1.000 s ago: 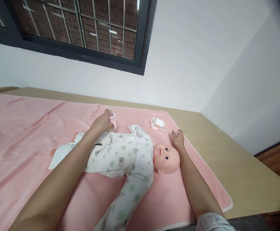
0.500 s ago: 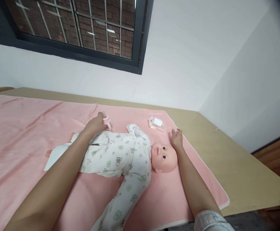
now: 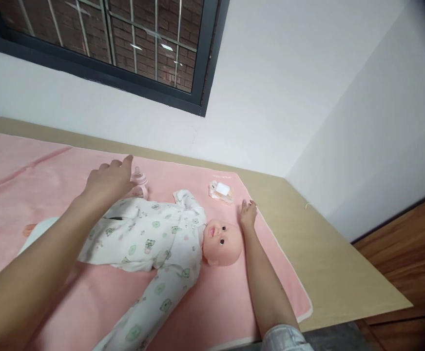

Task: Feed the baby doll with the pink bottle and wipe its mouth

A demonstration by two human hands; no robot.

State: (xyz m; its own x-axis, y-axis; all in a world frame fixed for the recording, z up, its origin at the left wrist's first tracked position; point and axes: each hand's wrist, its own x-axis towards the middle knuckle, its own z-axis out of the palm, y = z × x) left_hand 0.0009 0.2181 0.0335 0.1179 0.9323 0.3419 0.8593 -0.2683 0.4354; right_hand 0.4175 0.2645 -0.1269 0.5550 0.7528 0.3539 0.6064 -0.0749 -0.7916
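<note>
A baby doll [image 3: 161,229] in a white onesie with green and bear prints lies on its back on a pink mat [image 3: 230,302], its head toward the right. My left hand [image 3: 110,179] is open above the doll's lower body, fingers stretched out. Just right of it a pink baby bottle [image 3: 141,184] stands upright at the doll's far side, partly hidden by the hand; whether they touch I cannot tell. My right hand [image 3: 248,213] rests open on the mat beside the doll's head, holding nothing. A clear packet [image 3: 221,190] with a white label lies nearby.
The mat covers much of a light wooden table [image 3: 329,273], whose edge runs along the right and front. Behind it rises a white wall [image 3: 252,107] with a dark-framed barred window [image 3: 154,92]. Wooden panelling [image 3: 398,248] stands at the far right.
My left hand has come off the bottle and opened, shifting left of it. The whole view has turned slightly, so things appear further left. My right hand stays beside the doll's head.
</note>
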